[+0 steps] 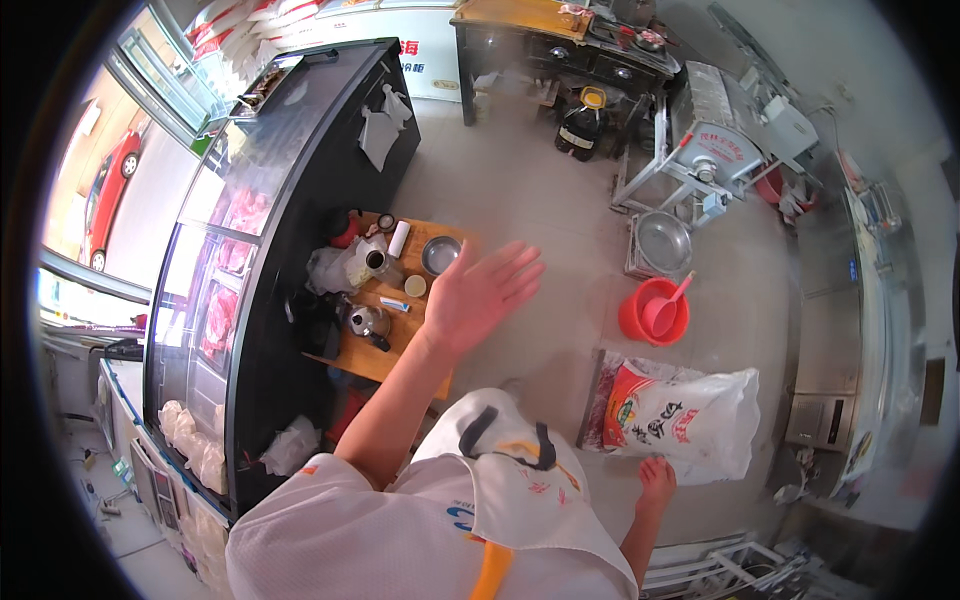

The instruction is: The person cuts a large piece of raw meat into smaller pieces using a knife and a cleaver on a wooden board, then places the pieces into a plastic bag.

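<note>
My left hand [485,295] is raised in front of me with the palm flat and the fingers stretched out, holding nothing. Behind it stands a small wooden table [408,335] with a metal bowl [441,255], a steel kettle [369,320] and a white cup [415,286]. Low at my side, my right hand [656,482] hangs with its fingers loosely spread and nothing visible in them. Nearest to it lies a large white and red sack [690,425] on the floor. Past the sack sits a red bucket [628,318] with a pink scoop [662,314] in it.
A glass-fronted display case [275,200] runs along the left. Ahead are a dark workbench [520,58] and a large jug [582,128] with a yellow top. At right stand a metal machine [715,145], a wide metal basin [664,243] and a steel cabinet [828,340].
</note>
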A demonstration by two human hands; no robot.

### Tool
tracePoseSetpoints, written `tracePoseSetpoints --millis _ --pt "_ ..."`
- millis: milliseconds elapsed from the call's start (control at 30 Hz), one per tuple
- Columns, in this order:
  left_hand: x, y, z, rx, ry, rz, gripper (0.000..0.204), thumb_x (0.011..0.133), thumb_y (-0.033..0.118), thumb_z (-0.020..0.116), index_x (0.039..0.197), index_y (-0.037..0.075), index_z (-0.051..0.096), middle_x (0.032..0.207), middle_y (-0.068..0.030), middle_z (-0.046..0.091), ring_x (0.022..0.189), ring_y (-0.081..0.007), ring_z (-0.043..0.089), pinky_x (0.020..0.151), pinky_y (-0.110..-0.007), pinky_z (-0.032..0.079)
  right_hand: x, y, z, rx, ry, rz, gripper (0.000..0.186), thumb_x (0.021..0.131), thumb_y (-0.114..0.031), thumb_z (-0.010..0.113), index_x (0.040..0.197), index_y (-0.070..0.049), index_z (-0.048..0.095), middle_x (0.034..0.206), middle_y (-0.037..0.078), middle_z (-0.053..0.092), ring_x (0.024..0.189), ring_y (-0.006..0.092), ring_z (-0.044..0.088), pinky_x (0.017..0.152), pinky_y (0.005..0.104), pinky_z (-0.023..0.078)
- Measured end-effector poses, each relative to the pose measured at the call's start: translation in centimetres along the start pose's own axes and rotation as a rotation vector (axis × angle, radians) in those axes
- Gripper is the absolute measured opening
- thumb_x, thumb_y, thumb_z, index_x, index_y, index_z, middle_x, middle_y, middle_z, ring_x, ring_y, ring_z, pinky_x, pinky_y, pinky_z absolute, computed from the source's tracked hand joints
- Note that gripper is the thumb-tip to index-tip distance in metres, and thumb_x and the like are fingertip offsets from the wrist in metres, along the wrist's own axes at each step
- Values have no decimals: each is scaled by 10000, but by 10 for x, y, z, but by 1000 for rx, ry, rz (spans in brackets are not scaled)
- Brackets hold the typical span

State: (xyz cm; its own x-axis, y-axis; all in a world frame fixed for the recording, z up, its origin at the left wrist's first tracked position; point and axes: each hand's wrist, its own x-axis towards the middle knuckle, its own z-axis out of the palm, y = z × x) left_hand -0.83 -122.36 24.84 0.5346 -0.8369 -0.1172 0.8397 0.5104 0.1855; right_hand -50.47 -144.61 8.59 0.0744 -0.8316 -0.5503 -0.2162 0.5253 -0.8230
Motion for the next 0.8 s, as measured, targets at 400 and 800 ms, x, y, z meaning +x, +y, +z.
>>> tracePoseSetpoints --millis 400,800 --pt "313 113 -82 565 336 28 480 1096 320 510 1372 -66 579 1330 -210 661 1243 -364 640 1096 -472 498 284 -131 194 -209 -62 -3 315 1059 -270 619 1256 -24 603 1013 118 723 830 190 696 717 319 574" --pt "435 256 -139 617 1061 270 188 1012 108 628 1131 -22 695 1049 -144 765 936 -273 765 818 -362 626 483 -422 710 -445 -647 -348 301 1010 -100 675 1287 9 631 1096 78 725 907 145 723 769 269 566"
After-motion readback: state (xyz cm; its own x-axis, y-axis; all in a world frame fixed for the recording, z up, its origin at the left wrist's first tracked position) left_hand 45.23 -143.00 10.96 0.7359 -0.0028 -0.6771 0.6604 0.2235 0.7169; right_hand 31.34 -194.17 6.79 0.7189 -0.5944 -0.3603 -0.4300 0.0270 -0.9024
